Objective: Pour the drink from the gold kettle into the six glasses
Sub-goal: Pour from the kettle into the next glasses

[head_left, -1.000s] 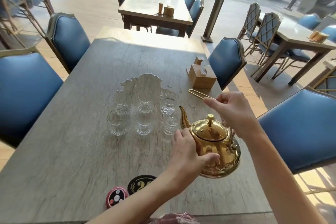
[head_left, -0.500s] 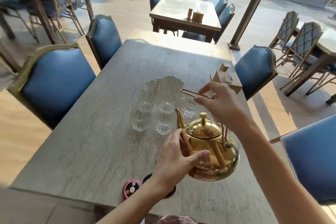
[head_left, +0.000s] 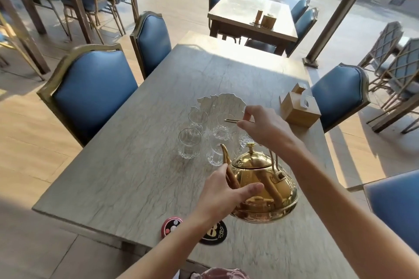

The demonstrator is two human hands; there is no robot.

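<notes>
The gold kettle (head_left: 265, 190) is near the front of the stone table (head_left: 140, 165), its spout pointing left toward the glasses. My right hand (head_left: 265, 127) grips the thin gold handle above the lid. My left hand (head_left: 224, 195) rests against the kettle's left side below the spout, fingers spread around the body. Several clear cut glasses stand in a cluster just beyond the spout: the front left glass (head_left: 189, 145), the back left glass (head_left: 198, 119) and others partly hidden by my right hand. All the visible glasses look empty.
A wooden napkin box (head_left: 299, 108) stands at the right edge of the table. Two round coasters (head_left: 171, 226) lie at the front edge. Blue chairs (head_left: 93, 88) line both sides. A bright reflection patch (head_left: 221, 102) lies behind the glasses.
The camera view has swung left and up. My hands keep their hold on the kettle; it seems slightly closer to the glasses, spout still level.
</notes>
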